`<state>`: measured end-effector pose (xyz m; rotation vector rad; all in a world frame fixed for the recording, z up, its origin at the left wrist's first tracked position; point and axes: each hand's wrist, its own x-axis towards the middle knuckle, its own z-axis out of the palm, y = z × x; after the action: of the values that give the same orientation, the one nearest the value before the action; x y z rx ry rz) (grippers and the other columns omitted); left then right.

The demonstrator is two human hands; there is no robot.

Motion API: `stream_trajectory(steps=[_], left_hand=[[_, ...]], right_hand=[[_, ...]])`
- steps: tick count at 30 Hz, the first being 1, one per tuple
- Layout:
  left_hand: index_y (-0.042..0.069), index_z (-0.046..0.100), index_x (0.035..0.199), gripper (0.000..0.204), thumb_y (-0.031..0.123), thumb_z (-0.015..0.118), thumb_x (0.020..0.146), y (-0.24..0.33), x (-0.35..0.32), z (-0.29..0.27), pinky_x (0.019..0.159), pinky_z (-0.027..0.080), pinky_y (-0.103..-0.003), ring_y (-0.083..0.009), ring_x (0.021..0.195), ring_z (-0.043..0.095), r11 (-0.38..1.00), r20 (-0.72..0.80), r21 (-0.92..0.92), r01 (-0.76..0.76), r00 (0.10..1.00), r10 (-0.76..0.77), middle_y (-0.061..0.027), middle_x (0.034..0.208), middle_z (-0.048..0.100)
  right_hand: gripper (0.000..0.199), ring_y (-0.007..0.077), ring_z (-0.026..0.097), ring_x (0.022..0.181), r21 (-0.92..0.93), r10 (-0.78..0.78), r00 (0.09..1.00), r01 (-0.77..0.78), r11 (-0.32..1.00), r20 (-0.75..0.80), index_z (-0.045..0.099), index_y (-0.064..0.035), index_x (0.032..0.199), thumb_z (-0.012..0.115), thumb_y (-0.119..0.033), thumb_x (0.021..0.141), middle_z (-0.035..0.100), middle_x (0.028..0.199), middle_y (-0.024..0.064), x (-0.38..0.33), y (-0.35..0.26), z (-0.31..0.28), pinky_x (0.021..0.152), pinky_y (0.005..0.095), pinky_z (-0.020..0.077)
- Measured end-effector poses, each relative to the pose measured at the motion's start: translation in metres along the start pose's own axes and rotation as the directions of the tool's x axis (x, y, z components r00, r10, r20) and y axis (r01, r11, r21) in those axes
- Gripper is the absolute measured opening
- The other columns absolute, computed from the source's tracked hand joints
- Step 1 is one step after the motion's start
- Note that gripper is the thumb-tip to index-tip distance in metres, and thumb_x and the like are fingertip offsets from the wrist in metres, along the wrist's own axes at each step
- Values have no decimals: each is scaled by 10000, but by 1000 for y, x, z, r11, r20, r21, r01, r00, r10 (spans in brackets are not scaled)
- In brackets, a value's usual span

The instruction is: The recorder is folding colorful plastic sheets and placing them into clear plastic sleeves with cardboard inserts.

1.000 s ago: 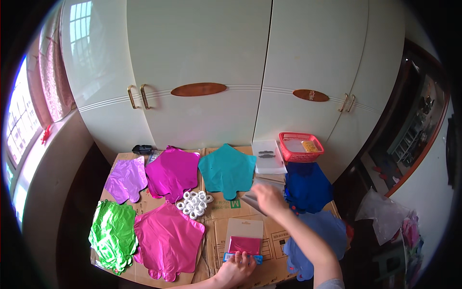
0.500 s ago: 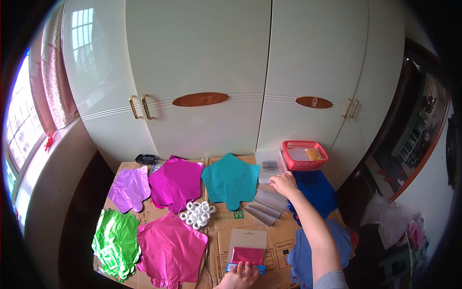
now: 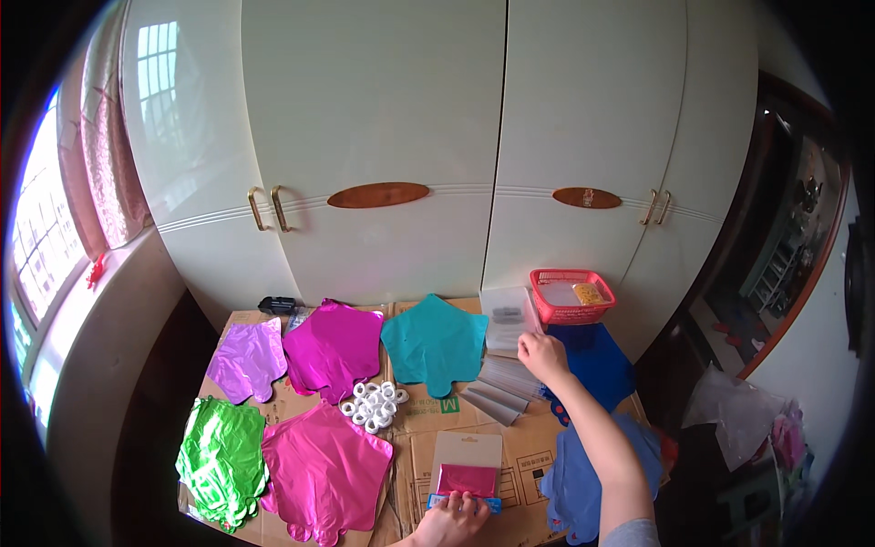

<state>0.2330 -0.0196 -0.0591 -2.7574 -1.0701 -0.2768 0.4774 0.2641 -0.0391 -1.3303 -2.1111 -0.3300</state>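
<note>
My left hand [image 3: 453, 521] is closed on the lower edge of a pink foil packet [image 3: 468, 479], which has a pale card top with a hang slot and a blue strip at the bottom. Farther off, my right hand [image 3: 544, 357] pinches at the near right corner of a clear plastic bag [image 3: 507, 316]; its fingertips are partly hidden. Just below that hand, a fan of greyish clear sleeves [image 3: 504, 383] lies on the cardboard. A dark blue foil balloon [image 3: 602, 369] lies flat beside my right wrist, and a lighter blue pile [image 3: 576, 483] lies by my forearm.
Flat foil balloons lie around: teal [image 3: 435, 345], magenta [image 3: 335, 345], lilac [image 3: 246, 360], pink [image 3: 330, 469], green [image 3: 221, 460]. White rings [image 3: 374, 406] are heaped among them. A red basket [image 3: 570, 310] holds a yellow packet. A pale cabinet [image 3: 383, 100] stands behind the cardboard-covered surface [image 3: 415, 447].
My right hand has drawn slightly back toward me and its fingers have closed into a pinch at the clear bag. The left hand stays on the pink packet, its fingers a little more bent.
</note>
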Motion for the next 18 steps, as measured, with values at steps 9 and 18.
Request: stream_trajectory(steps=[9, 18], left_hand=[[24, 578, 1098, 355, 190, 551, 785, -12, 3, 0, 596, 563, -308, -234, 870, 671, 999, -93, -35, 10, 996, -13, -98, 950, 639], [84, 577, 1163, 418, 143, 598, 750, -33, -14, -4, 531, 528, -269, -121, 642, 623, 950, -91, -220, 220, 965, -245, -20, 898, 615]], right_hand=[[133, 254, 662, 964, -104, -144, 976, 162, 981, 164, 619, -33, 844, 591, -122, 749, 675, 1017, 136, -132, -99, -79, 748, 364, 556], [176, 233, 637, 1023, 32, -14, 980, 8, 999, 198, 619, -51, 874, 646, -204, 793, 663, 1055, 101, -170, -113, -85, 740, 334, 563]])
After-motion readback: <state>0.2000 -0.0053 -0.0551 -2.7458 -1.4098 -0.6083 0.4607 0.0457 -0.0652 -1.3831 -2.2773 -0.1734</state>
